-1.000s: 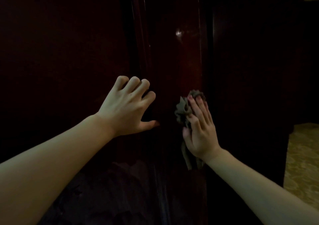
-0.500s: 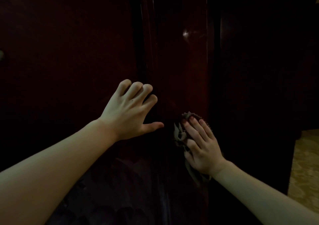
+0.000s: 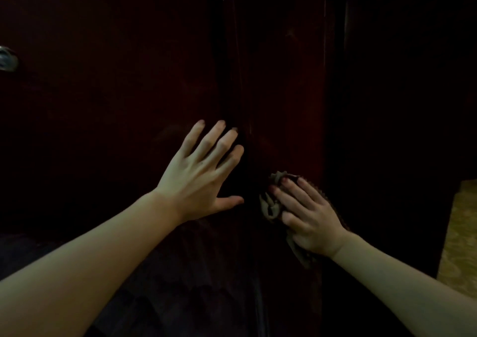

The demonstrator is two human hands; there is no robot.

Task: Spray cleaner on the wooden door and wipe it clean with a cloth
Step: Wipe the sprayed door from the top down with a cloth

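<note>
The right hand [image 3: 308,220] has slid the cloth [image 3: 271,205] lower down the dark wooden door [image 3: 284,78], fingers flat to press it against the wood; the left hand [image 3: 198,174], fingers spread and empty, braces the panel steady.

I think this is a dim indoor room or corridor, perhaps a hotel or a home. I see a dark polished wooden door [image 3: 116,91], a metal knob [image 3: 7,59] at its left edge, and patterned beige carpet [image 3: 459,233] at right.
</note>
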